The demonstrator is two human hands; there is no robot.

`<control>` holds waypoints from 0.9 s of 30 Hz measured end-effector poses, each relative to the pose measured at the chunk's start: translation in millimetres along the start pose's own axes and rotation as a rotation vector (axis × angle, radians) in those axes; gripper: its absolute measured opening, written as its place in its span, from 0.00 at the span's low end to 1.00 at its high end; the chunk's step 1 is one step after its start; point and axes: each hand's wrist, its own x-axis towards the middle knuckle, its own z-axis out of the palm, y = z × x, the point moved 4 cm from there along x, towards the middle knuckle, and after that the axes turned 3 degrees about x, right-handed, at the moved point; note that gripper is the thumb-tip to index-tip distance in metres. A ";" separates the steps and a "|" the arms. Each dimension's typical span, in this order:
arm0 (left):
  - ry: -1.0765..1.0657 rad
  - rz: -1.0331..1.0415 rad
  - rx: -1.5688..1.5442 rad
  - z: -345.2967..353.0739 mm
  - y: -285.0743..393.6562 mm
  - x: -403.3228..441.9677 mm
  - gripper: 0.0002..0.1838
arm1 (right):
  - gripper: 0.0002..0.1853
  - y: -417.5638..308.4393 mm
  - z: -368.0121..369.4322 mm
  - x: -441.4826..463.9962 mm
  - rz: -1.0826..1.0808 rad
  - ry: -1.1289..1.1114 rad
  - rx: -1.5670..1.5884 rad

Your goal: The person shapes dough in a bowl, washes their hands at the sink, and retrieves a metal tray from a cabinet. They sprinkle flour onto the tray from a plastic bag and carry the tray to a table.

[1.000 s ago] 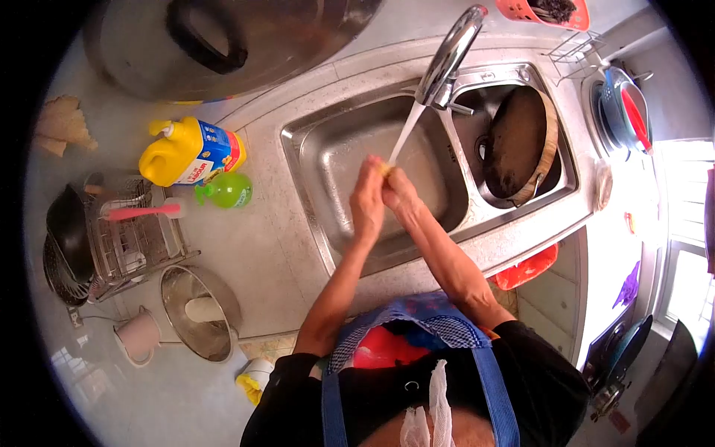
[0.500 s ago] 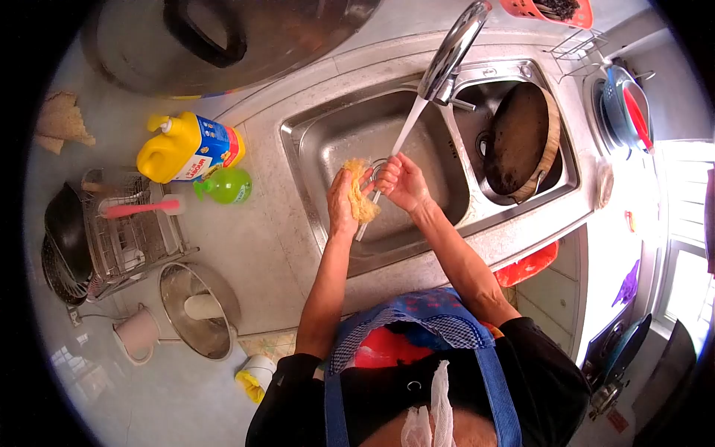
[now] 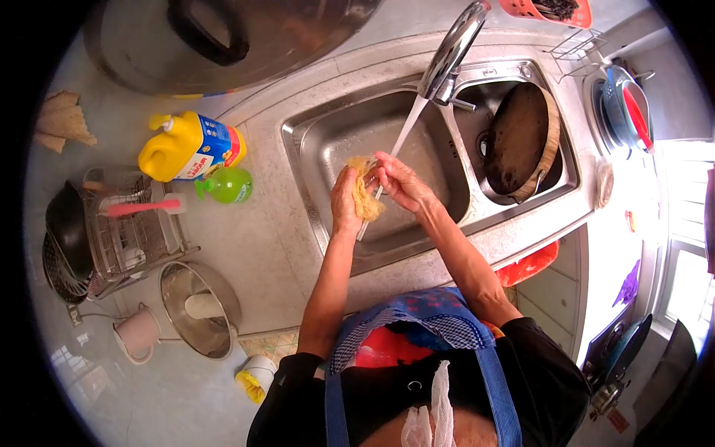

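Observation:
Over the large sink basin (image 3: 335, 141), my left hand (image 3: 344, 203) holds a wet yellow scrubbing mesh (image 3: 365, 190) against its palm and fingers. My right hand (image 3: 404, 182) is just right of the mesh, its fingers curled with the tips at the mesh's edge; whether they pinch a bit of it is too small to tell. Water (image 3: 409, 128) runs from the chrome faucet (image 3: 451, 54) and passes by the fingers of my right hand into the basin.
The small basin holds a round dark lid or board (image 3: 514, 141) with a wooden rim. Left of the sink stand a yellow detergent bottle (image 3: 175, 153), a green bottle (image 3: 227, 185), a dish rack (image 3: 138, 231) and a steel bowl (image 3: 171, 287). A large lid (image 3: 283, 37) is at the top.
My hands were together under the water, then parted, showing the yellow mesh in my left hand. Since then my right hand's fingers have loosened and come closer to the mesh.

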 end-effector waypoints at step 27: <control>0.088 -0.082 0.054 32.2 -36.4 17.6 0.23 | 0.17 -13.4 27.5 29.7 -0.408 0.590 -1.710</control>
